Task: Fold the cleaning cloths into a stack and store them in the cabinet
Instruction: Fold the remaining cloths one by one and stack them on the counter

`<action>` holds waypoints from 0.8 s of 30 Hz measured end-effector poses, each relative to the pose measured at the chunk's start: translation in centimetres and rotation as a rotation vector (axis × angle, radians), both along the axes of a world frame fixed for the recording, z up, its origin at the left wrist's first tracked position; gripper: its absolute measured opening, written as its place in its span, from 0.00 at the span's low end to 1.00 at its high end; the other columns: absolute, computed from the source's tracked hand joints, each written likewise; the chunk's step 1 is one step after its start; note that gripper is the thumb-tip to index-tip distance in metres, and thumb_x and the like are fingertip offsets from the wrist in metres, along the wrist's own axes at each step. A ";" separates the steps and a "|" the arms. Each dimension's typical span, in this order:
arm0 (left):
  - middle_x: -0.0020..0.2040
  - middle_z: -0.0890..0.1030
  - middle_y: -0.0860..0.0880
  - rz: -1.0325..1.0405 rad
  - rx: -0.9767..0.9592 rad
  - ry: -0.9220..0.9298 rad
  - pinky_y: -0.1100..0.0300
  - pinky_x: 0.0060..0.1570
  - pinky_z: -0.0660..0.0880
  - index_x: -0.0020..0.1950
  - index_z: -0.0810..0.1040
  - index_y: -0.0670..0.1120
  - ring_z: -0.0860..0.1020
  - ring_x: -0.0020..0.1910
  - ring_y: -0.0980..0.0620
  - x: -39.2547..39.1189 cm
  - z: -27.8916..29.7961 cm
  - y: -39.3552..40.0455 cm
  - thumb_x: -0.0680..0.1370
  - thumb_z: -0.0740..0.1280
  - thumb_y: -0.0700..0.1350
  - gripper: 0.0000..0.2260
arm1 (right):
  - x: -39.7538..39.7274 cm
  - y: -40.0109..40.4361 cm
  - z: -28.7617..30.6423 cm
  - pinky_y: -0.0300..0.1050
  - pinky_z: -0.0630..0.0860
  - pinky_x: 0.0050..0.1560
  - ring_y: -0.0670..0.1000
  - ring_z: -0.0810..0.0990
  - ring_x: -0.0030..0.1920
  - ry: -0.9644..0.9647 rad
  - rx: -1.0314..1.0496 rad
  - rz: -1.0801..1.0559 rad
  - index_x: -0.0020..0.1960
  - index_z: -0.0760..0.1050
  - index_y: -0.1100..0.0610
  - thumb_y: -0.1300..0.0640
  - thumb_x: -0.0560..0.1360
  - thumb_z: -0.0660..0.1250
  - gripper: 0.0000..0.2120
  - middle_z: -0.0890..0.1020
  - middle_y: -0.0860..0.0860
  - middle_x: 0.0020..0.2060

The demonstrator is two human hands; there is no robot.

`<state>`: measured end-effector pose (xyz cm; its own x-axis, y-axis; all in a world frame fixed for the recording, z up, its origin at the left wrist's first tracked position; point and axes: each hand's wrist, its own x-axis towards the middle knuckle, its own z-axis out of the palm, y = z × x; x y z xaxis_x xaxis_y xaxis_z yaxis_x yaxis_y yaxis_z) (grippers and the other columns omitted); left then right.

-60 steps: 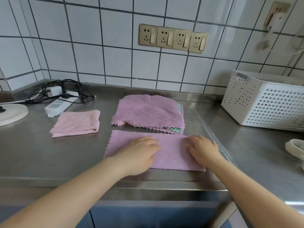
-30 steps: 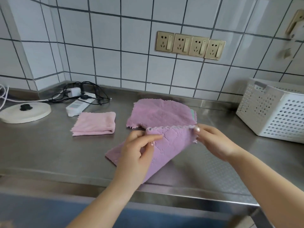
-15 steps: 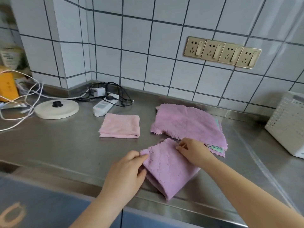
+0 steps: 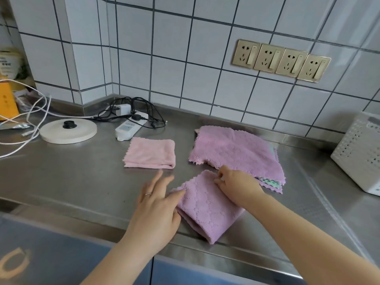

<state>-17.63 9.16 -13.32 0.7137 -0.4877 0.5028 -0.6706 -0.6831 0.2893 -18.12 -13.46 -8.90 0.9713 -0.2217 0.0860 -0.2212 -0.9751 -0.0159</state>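
A kitchen: steel counter [image 4: 61, 182], white tiled wall [image 4: 168, 58], row of wall sockets [image 4: 280, 60], kettle base [image 4: 68, 130].

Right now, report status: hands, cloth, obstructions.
Left hand open, thumb touching folded purple cloth. Right hand pinching its far edge. Pink folded cloth waits beyond, nothing between.

The counter [image 4: 61, 182] is brushed metal with a dull sheen; the folded purple cloth [image 4: 207, 210] at its front edge is nubby, matt microfibre; the wall tiles [image 4: 168, 38] are glossy; the basket [image 4: 357, 157] is perforated plastic.
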 end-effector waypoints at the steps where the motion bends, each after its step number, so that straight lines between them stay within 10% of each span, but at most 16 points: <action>1: 0.62 0.76 0.47 -0.042 -0.011 -0.040 0.41 0.60 0.72 0.53 0.81 0.51 0.70 0.66 0.44 -0.2 0.3 -0.2 0.67 0.62 0.41 0.17 | -0.2 0.3 0.1 0.46 0.71 0.43 0.57 0.77 0.54 -0.026 -0.052 0.016 0.62 0.67 0.54 0.48 0.80 0.53 0.15 0.77 0.54 0.55; 6: 0.74 0.64 0.48 -0.246 0.046 0.054 0.52 0.73 0.59 0.73 0.64 0.44 0.59 0.74 0.52 -2.0 2.4 -3.3 0.76 0.48 0.56 0.29 | -3.2 2.7 -0.6 0.51 0.63 0.68 0.52 0.68 0.68 -0.150 0.017 0.167 0.71 0.64 0.47 0.49 0.78 0.56 0.21 0.70 0.47 0.67; 10: 0.78 0.43 0.46 -0.200 0.393 0.230 0.58 0.74 0.37 0.77 0.42 0.45 0.41 0.76 0.52 -1.8 1.3 -4.4 0.73 0.40 0.68 0.39 | -5.5 3.6 -2.5 0.59 0.52 0.72 0.47 0.58 0.74 -0.039 0.055 0.123 0.72 0.60 0.43 0.36 0.69 0.36 0.35 0.62 0.43 0.72; 18: 0.78 0.41 0.49 -0.184 0.486 0.255 0.57 0.71 0.34 0.77 0.43 0.48 0.38 0.76 0.52 -1.2 0.9 -3.6 0.61 0.33 0.70 0.48 | -5.7 1.4 -3.1 0.64 0.46 0.73 0.50 0.50 0.76 0.049 0.133 -0.055 0.76 0.50 0.43 0.36 0.78 0.45 0.28 0.55 0.46 0.76; 24: 0.78 0.52 0.48 -0.077 0.455 0.316 0.55 0.74 0.50 0.77 0.52 0.47 0.51 0.77 0.49 0.3 2.4 -2.9 0.77 0.49 0.66 0.34 | -7.4 -1.8 -2.2 0.66 0.53 0.71 0.51 0.62 0.71 -0.001 0.088 -0.235 0.63 0.71 0.48 0.30 0.73 0.47 0.31 0.70 0.47 0.67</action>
